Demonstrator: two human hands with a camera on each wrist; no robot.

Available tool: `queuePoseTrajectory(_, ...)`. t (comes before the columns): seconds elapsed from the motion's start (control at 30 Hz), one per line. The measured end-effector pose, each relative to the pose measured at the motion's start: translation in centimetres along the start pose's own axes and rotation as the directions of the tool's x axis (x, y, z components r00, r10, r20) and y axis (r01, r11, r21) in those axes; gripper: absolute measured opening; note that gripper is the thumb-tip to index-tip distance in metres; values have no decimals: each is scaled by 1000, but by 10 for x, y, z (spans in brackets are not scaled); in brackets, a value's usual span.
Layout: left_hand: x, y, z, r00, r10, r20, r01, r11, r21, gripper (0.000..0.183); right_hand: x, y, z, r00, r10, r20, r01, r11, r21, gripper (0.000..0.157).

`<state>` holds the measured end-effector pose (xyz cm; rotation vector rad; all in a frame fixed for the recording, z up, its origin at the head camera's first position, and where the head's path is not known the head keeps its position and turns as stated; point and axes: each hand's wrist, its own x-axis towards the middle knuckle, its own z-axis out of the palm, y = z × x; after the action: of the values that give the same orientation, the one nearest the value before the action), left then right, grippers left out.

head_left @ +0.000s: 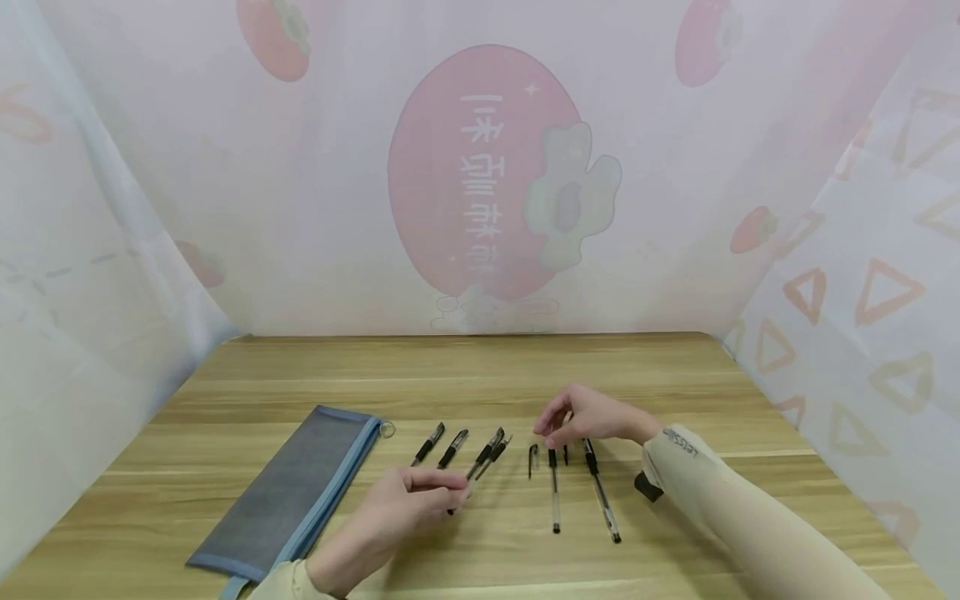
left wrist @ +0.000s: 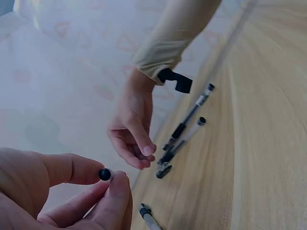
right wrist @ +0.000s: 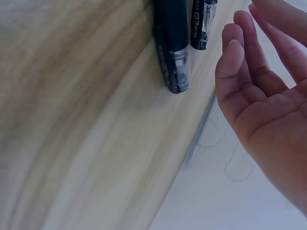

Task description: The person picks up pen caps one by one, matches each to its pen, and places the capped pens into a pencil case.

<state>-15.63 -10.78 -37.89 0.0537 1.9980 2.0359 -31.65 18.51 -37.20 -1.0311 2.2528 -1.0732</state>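
My left hand (head_left: pixel 408 504) pinches a black-and-clear gel pen (head_left: pixel 486 450) between thumb and fingers; its round black end (left wrist: pixel 105 174) shows in the left wrist view. Beside it, another pen (head_left: pixel 493 457) slants the same way. Two more capped pens (head_left: pixel 430 444) (head_left: pixel 453 448) lie beyond the left hand. My right hand (head_left: pixel 588 415) hovers over the pens at right, fingers loosely curled with nothing between them in the right wrist view. Below its fingertips lies a pen (head_left: pixel 555 492), with a black pen cap (head_left: pixel 533 460) to its left. A further pen (head_left: pixel 602 492) lies to the right.
A grey mesh zip pouch (head_left: pixel 288 492) with blue trim lies on the wooden table (head_left: pixel 480 375), left of the pens. A black strap piece (head_left: pixel 648 487) shows at the right wrist. Printed cloth walls (head_left: pixel 337 208) enclose the table at back and sides.
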Motion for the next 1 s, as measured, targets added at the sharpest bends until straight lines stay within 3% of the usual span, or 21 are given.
queuePoseTrajectory(0.27,-12,6,-8,999,-28,38,35,979,-203,31,13,-4,3,997,-44,67,50,995,-84,17)
queuePoseTrajectory(0.7,-16,10,-10,996,-32,80,53,960,-275,29,26,-2,8,989,-44,142,59,994,-97,26)
queuePoseTrajectory(1.0,-16,10,-11,996,-36,85,59,958,-281,31,30,1,7,985,-37,169,58,992,-115,23)
